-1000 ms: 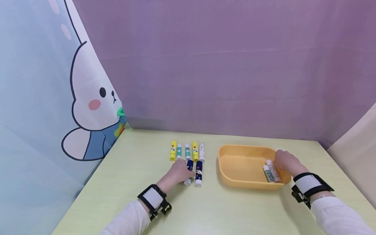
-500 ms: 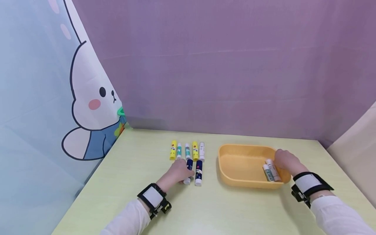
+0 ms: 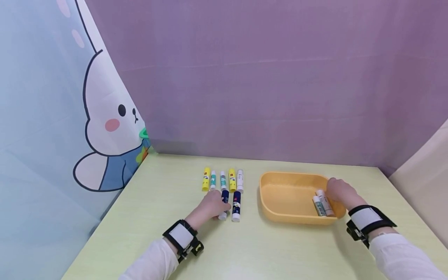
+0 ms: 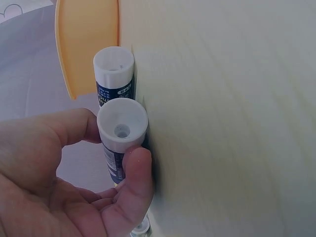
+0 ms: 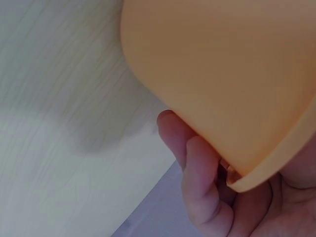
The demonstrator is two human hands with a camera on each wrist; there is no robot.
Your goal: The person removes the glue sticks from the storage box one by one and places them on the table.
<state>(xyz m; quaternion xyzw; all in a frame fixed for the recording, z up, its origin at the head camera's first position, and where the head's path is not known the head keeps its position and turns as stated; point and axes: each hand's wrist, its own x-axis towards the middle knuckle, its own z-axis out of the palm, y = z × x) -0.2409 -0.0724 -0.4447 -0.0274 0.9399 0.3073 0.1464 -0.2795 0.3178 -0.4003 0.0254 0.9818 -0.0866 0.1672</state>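
Note:
My left hand (image 3: 211, 204) pinches a dark blue glue stick (image 4: 114, 160) with a white end between thumb and fingers, as the left wrist view shows. The stick lies on the table beside a second dark blue glue stick (image 3: 236, 206), which is just to its right. My right hand (image 3: 341, 192) grips the right end of an orange plastic basin (image 3: 297, 219), fingers (image 5: 177, 133) under the rim against the outer wall. Inside the basin, near that hand, lie a green-and-white glue stick (image 3: 319, 206) and a longer pale one (image 3: 326, 203).
Behind the left hand, a row of glue sticks lies on the table (image 3: 245, 252): two yellow ones (image 3: 206, 179), two small teal-and-white ones (image 3: 223, 181) and a white one (image 3: 240, 181). A purple cloth (image 3: 262, 85) hangs along the back edge, a printed curtain (image 3: 45, 175) at left.
Almost nothing differs. The dark blue glue stick in my left hand has shifted very slightly to the left; the right hand stays on the basin.

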